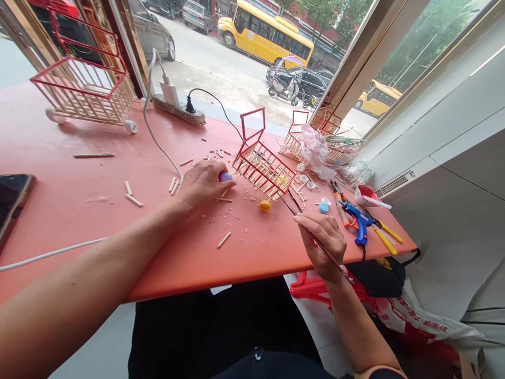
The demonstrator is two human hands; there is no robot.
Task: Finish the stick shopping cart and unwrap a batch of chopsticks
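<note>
Red-rimmed cart (pixel 263 170) tilts at 10 o'clock from the right hand (pixel 324 239) and 3 o'clock from the left hand (pixel 204 181); the right pinches a slim brush (pixel 290 207), seemingly for control, the left a blue cap (pixel 226 177), apparently for steadiness.

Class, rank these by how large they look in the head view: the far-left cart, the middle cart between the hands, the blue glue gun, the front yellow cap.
1. Far-left cart
2. Middle cart
3. Blue glue gun
4. Front yellow cap
</note>
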